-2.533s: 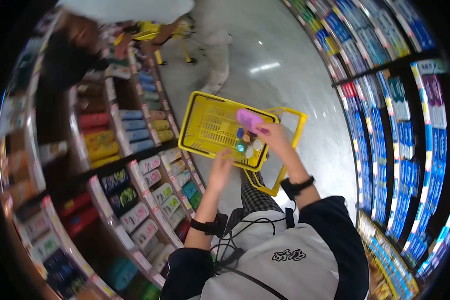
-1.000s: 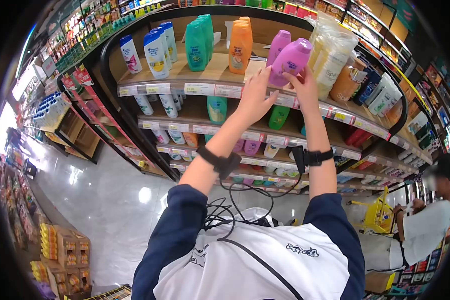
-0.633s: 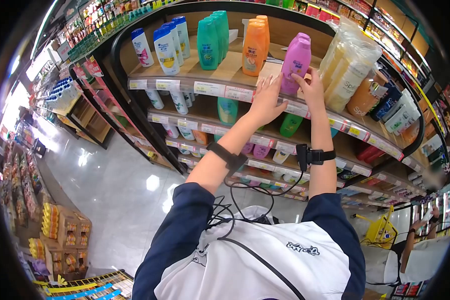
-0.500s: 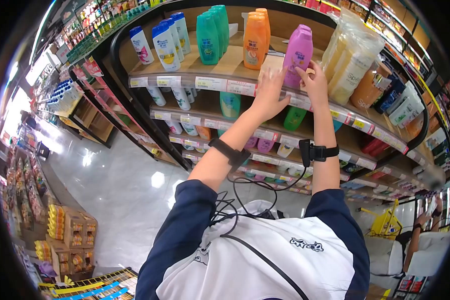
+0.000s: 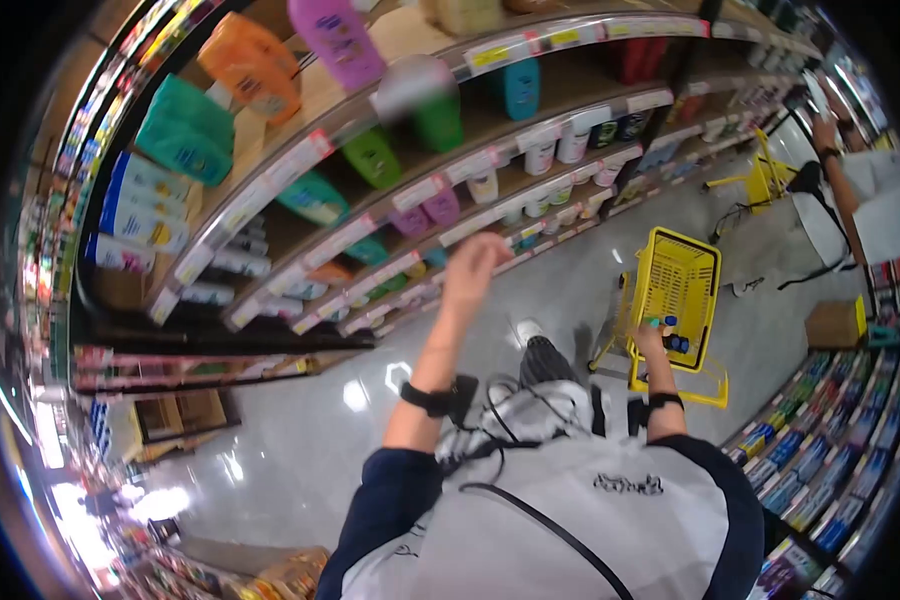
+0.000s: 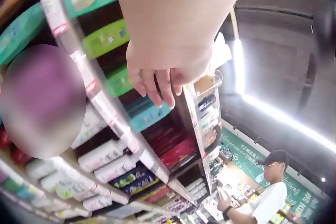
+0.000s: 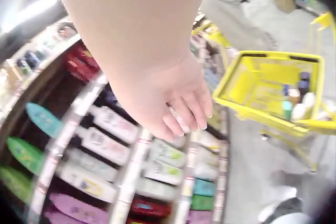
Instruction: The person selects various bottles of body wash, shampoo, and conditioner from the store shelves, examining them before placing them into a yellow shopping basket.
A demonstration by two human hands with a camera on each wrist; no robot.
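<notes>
Two pink bottles (image 5: pixel 338 40) stand on the top shelf, away from both hands. My left hand (image 5: pixel 475 270) hovers before the lower shelves, its fingers loosely bent around nothing; in the left wrist view the hand (image 6: pixel 168 61) hangs in front of green and blue bottles. Over by the near left edge of the yellow basket (image 5: pixel 653 280) is my right hand (image 5: pixel 652 345). The right wrist view shows this hand (image 7: pixel 165 95) empty, fingers relaxed, beside the basket (image 7: pixel 252 109). Inside the basket lie a teal bottle (image 7: pixel 286 109), dark blue bottles (image 7: pixel 303 83) and white ones.
Orange bottles (image 5: pixel 255 70), green bottles (image 5: pixel 185 130) and white-and-blue bottles (image 5: pixel 145 205) stand along the top shelf. The basket rests on a wheeled yellow frame (image 5: pixel 705 388). At the right, a person in a white top (image 5: pixel 885 200) stands near another yellow cart (image 5: pixel 763 175).
Both hands have left the pink bottle at the top shelf. The left has come down before the lower shelves; the right has swung across to the basket. The head view has turned right.
</notes>
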